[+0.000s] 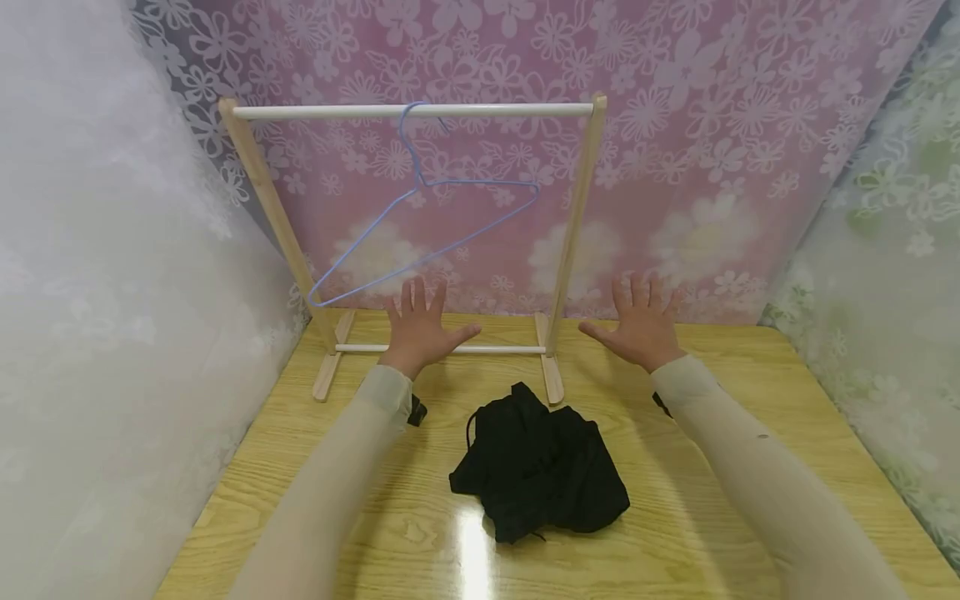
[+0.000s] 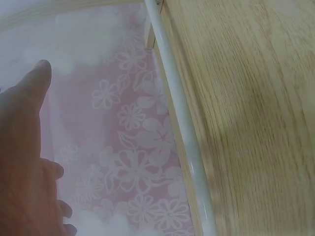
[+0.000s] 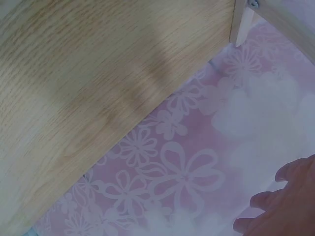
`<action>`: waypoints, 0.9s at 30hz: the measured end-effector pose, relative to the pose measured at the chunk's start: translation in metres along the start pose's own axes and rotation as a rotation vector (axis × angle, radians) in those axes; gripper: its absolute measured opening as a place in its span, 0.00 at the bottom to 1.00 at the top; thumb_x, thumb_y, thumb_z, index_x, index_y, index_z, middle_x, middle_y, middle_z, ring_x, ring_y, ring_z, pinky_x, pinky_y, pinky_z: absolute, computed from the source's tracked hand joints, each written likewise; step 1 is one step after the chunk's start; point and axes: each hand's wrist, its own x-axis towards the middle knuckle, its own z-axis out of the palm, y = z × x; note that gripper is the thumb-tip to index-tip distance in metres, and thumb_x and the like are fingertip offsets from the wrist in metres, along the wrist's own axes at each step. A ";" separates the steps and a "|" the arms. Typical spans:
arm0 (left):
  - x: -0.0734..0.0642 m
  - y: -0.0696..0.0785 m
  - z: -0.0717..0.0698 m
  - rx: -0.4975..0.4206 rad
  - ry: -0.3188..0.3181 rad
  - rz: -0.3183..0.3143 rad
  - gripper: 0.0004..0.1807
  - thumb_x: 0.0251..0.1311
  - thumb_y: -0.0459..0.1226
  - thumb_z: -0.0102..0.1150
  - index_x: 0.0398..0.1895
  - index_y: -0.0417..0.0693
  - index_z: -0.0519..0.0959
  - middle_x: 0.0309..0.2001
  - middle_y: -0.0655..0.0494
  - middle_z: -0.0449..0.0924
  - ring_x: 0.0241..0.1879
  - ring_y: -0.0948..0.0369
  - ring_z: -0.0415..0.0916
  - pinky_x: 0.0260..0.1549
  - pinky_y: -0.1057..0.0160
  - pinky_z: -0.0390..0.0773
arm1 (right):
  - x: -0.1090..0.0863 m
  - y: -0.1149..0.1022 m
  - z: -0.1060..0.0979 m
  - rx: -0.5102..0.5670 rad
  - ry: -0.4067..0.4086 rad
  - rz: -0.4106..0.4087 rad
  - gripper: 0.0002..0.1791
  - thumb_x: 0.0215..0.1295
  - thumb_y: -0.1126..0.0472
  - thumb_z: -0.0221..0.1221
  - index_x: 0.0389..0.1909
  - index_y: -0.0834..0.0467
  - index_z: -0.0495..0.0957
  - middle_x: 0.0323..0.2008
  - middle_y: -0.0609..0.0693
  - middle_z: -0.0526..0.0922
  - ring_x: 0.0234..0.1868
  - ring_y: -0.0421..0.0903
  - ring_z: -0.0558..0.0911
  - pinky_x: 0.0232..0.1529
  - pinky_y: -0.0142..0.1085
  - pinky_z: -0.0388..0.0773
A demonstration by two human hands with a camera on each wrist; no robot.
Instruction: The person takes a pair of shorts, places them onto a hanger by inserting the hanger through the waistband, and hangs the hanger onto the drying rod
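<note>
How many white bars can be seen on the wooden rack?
2. The upper bar runs across the top of the rack, with the blue hanger hooked over it. The lower bar is near the table, partly hidden by the left hand in the head view.

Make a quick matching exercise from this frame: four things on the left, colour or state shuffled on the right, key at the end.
Things
1. hanger
2. cloth
3. rack
4. hands

Colour or state
A. spread open, gripping nothing
B. upright, with wooden posts
C. blue, hooked over the white top bar
D. black, bunched up on the table

Pairs: 1-C, 2-D, 3-B, 4-A
</note>
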 end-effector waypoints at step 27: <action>-0.075 0.028 -0.018 -0.300 -0.031 0.144 0.54 0.64 0.71 0.53 0.84 0.54 0.51 0.80 0.44 0.53 0.77 0.42 0.54 0.68 0.37 0.66 | -0.065 -0.051 -0.041 0.285 -0.200 -0.227 0.41 0.72 0.39 0.61 0.76 0.60 0.67 0.72 0.63 0.71 0.71 0.65 0.70 0.66 0.64 0.68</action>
